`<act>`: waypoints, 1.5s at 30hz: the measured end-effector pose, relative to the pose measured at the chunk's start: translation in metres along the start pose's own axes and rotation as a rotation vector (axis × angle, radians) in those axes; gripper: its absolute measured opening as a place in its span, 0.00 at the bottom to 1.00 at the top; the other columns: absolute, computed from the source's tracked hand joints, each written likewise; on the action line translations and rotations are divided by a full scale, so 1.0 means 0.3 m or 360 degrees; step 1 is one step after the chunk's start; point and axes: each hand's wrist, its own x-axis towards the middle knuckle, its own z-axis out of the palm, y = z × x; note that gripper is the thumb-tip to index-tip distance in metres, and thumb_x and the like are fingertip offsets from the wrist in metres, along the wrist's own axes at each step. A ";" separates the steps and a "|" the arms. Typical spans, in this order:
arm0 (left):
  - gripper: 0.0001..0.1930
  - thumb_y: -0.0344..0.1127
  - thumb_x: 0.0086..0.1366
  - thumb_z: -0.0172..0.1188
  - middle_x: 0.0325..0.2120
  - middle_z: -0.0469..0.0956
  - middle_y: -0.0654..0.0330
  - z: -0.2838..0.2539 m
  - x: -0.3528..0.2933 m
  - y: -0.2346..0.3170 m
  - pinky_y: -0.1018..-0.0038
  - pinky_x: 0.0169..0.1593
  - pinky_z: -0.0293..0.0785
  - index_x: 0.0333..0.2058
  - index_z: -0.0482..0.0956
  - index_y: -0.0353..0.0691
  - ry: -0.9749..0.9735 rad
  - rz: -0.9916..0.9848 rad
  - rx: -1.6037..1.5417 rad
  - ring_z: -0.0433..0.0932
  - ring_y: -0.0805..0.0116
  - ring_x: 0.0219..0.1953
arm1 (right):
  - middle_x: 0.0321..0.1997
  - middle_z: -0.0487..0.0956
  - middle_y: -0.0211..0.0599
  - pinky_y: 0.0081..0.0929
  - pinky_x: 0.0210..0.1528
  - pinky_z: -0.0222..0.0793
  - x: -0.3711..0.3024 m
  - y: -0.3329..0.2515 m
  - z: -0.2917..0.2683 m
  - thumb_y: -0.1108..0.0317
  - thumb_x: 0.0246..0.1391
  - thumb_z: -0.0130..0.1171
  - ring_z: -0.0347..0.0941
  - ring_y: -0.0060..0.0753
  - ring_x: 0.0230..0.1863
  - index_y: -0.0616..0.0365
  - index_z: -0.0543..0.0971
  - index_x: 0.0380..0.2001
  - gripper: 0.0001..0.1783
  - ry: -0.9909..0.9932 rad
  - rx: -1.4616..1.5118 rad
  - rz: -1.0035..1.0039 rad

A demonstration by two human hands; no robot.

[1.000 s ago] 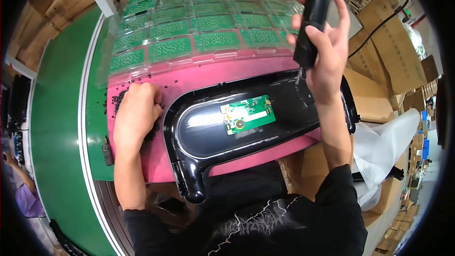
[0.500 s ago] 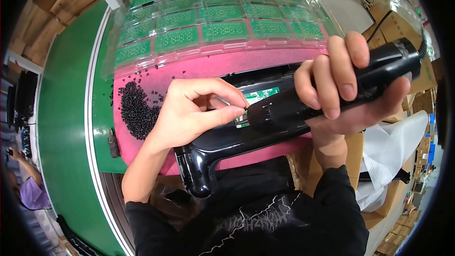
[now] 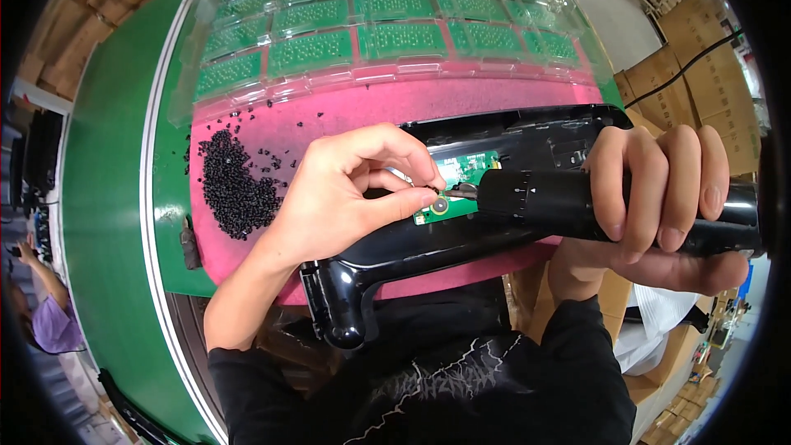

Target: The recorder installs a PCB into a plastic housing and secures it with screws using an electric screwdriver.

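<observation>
My right hand is wrapped around a black electric screwdriver, held nearly level with its bit pointing left. The thumb and forefinger of my left hand pinch a small black screw at the tip of the bit. Below them a green circuit board lies inside a long black plastic housing, which has a rounded arm at its near left end. The fingers and the screwdriver hide part of the board.
A heap of small black screws lies on the pink mat at left, with strays around it. Clear plastic trays of green circuit boards cover the far side. Cardboard boxes stand at right. Another person sits far left.
The screwdriver has swung from a slant to nearly level, and my right hand has moved right and nearer. Its bit now shows beside my left fingertips, which are slightly further right.
</observation>
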 end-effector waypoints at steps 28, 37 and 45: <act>0.09 0.11 0.59 0.59 0.38 0.79 0.51 -0.016 0.009 -0.033 0.73 0.48 0.81 0.36 0.75 0.30 -0.0197 0.0030 -0.0254 0.81 0.66 0.43 | 0.23 0.74 0.24 0.17 0.20 0.73 -0.025 0.001 -0.018 0.49 0.49 0.69 0.72 0.15 0.15 0.55 0.69 0.36 0.25 -0.0083 -0.0050 -0.0080; 0.09 0.11 0.59 0.60 0.38 0.79 0.52 -0.013 0.008 -0.034 0.73 0.49 0.81 0.36 0.75 0.30 -0.0196 0.0016 -0.0223 0.80 0.68 0.43 | 0.25 0.75 0.26 0.18 0.21 0.75 -0.028 -0.017 -0.034 0.50 0.50 0.69 0.74 0.16 0.16 0.55 0.69 0.37 0.25 -0.0215 -0.0100 0.0001; 0.08 0.17 0.58 0.64 0.30 0.82 0.57 0.015 0.010 -0.020 0.74 0.41 0.81 0.36 0.79 0.32 0.0273 0.0216 0.0786 0.84 0.68 0.33 | 0.28 0.74 0.26 0.20 0.25 0.69 0.011 -0.071 -0.108 0.43 0.52 0.65 0.72 0.17 0.19 0.55 0.68 0.41 0.29 -0.0228 -0.0383 0.0414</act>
